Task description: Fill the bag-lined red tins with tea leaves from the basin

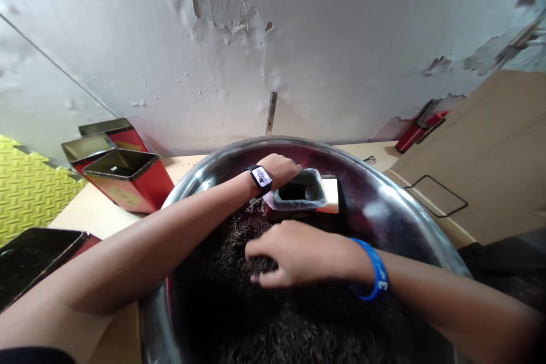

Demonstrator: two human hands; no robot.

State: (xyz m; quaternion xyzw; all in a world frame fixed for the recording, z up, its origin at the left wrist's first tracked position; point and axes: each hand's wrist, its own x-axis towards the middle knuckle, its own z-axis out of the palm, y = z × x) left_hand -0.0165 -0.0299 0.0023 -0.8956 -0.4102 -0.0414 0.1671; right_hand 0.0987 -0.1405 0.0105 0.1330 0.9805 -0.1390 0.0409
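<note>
Dark, wiry loose tea (294,330) fills shiny steel basin (384,205).

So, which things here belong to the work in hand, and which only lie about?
In use: left hand on bag-lined tin; right hand grabbing dark leaves; metal bowl.
Lying about: red tins, cardboard, yellow mat, dark tray.

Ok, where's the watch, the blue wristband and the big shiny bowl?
watch (261,177), head view, on its lit screen.
blue wristband (377,273), head view, on the band's outer curve.
big shiny bowl (396,210), head view, on its bare inner wall, right side.
</note>
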